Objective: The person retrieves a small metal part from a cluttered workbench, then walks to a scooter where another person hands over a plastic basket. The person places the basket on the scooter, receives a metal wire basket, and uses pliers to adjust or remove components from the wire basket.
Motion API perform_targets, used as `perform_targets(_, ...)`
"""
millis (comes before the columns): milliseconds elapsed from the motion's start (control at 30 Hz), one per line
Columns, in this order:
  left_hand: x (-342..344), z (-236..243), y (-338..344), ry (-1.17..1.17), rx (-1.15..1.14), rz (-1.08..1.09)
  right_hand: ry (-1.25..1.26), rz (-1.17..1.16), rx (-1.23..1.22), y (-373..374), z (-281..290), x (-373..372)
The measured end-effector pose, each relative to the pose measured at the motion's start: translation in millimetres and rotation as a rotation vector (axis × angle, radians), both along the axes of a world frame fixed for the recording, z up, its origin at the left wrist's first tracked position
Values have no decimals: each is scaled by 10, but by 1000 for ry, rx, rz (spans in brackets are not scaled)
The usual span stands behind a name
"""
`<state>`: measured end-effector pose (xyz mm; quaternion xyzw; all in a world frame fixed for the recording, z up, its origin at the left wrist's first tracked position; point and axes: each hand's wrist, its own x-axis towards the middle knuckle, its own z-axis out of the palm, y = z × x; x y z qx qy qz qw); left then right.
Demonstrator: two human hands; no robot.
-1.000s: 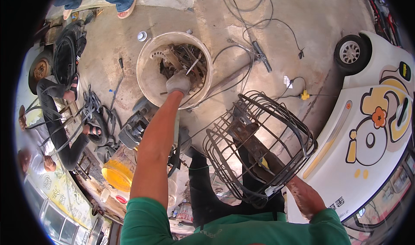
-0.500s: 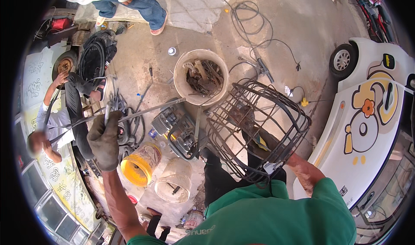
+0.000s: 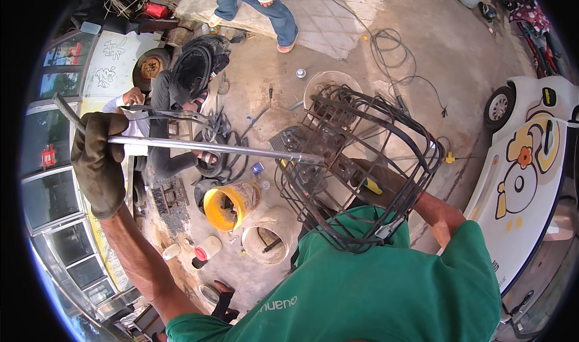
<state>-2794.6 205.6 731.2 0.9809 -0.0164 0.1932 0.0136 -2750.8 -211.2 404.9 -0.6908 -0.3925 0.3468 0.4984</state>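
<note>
My left hand [image 3: 99,161], in a dark work glove, is closed around one end of a long silver metal bar [image 3: 205,145], with a grey crosswise piece sticking out above the fist. The bar's far end, thicker like a socket, reaches the rusty bracket [image 3: 332,155] of a black wire cage frame [image 3: 404,122]. Whether bar and bracket touch, I cannot tell. My gloved right hand [image 3: 389,178] is inside the cage among its bars, holding it up before my body; its fingers are partly hidden. A yellow patch shows at that glove.
Beneath the cage lie a finned motor [image 3: 286,140] and a tub [image 3: 316,82] of scrap. A yellow bucket [image 3: 220,206] and a white bucket [image 3: 265,242] stand nearer. At left a person [image 3: 166,122] sits by a tyre; another [image 3: 259,10] stands beyond. A white car [image 3: 525,179] is at right.
My left hand has moved left and outward, and the bar now points into the cage instead of toward the tub. The view has shifted left, and the cage now covers part of the tub.
</note>
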Motion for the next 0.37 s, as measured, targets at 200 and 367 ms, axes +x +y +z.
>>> perform_targets(200,-350,148,65,-24,45,0,-23,27,51,53,116,-198)
perform_targets(367,-551,106,249,23,-295,69,49,86,-42,71,207,-220)
